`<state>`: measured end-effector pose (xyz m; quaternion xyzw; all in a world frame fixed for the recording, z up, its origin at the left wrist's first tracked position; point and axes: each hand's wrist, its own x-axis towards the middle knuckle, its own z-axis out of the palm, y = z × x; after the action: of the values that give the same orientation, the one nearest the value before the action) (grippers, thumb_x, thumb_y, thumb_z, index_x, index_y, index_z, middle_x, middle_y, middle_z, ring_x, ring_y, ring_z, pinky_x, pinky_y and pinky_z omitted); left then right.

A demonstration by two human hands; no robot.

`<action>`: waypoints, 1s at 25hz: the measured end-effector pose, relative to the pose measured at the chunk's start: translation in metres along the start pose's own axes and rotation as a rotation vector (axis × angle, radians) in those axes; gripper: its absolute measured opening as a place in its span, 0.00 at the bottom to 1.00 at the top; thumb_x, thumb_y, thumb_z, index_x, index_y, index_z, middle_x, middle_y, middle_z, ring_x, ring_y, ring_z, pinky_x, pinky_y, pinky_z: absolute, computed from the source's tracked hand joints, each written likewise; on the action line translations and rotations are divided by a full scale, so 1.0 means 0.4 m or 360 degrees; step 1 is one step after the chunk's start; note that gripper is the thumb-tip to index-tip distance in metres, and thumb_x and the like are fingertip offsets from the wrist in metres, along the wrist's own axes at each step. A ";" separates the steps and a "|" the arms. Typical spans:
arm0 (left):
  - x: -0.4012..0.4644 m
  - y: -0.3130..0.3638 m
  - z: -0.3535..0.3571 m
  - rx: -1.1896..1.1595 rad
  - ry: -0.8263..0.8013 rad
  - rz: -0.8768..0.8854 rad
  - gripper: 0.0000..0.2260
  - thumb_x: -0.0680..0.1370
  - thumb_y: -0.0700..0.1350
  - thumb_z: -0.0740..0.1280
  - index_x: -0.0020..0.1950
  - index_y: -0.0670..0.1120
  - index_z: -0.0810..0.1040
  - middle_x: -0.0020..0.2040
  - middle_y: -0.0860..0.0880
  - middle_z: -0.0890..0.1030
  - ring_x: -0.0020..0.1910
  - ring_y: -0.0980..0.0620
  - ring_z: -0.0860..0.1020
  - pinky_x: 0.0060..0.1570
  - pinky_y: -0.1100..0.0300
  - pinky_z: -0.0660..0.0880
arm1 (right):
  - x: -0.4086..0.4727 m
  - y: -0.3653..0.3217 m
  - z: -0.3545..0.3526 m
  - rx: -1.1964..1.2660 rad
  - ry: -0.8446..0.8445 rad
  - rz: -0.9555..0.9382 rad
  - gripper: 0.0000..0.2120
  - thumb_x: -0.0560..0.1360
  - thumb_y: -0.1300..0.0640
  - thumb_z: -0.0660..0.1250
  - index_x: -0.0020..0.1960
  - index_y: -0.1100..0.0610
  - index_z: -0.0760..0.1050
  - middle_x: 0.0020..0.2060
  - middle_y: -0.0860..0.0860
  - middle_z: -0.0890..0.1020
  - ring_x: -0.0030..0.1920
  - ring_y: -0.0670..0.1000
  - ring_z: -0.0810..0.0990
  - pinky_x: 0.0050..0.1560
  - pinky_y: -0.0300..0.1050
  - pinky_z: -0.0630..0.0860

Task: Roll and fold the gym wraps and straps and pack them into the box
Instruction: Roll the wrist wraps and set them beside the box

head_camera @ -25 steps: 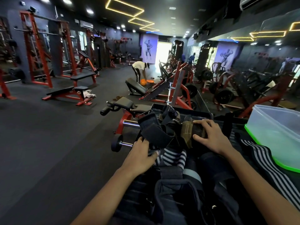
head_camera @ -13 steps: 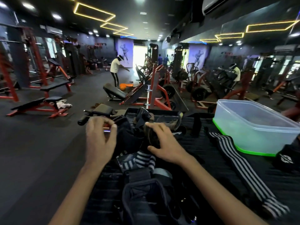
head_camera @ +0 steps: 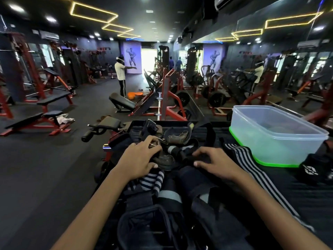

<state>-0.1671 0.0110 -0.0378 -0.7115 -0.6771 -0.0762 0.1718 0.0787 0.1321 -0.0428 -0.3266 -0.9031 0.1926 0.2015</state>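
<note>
Head view: The left hand (head_camera: 139,159) rests on the tangled pile of straps (head_camera: 167,156), fingers curled over a worn brown strap (head_camera: 164,160). The right hand (head_camera: 214,163) lies just beside it, apart from the left hand, fingertips pinching dark strap material. The box (head_camera: 275,134) stands to the right of the right hand, beyond the striped wrap (head_camera: 252,170).

Risk: the straps interlock. Lifting one item will probably drag adjacent items off the left edge of the pile.
</note>
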 end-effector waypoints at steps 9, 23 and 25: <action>0.028 0.004 0.028 0.0101 0.0096 -0.0264 0.15 0.74 0.49 0.70 0.59 0.48 0.78 0.72 0.46 0.65 0.54 0.44 0.77 0.53 0.52 0.71 | 0.008 0.067 0.019 -0.0149 -0.0024 0.0041 0.12 0.69 0.58 0.72 0.53 0.57 0.79 0.41 0.49 0.80 0.42 0.48 0.78 0.43 0.37 0.70; -0.087 0.020 -0.021 -0.0719 -0.0048 0.0060 0.12 0.77 0.49 0.68 0.60 0.52 0.78 0.59 0.55 0.76 0.60 0.56 0.72 0.62 0.59 0.68 | -0.035 -0.039 0.002 0.1020 -0.0619 -0.0048 0.21 0.70 0.47 0.73 0.60 0.52 0.79 0.56 0.54 0.82 0.58 0.50 0.79 0.58 0.42 0.74; -0.106 0.011 -0.014 -0.0510 -0.0137 0.0085 0.12 0.77 0.53 0.67 0.60 0.53 0.78 0.57 0.57 0.79 0.58 0.56 0.74 0.61 0.59 0.66 | -0.042 -0.059 0.018 0.0859 -0.0800 -0.0129 0.21 0.67 0.48 0.75 0.57 0.53 0.78 0.53 0.49 0.82 0.55 0.47 0.80 0.57 0.43 0.74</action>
<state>-0.1652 -0.0307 -0.0476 -0.7502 -0.6438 -0.1479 0.0289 0.0748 0.1025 -0.0416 -0.1681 -0.8533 0.4900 0.0597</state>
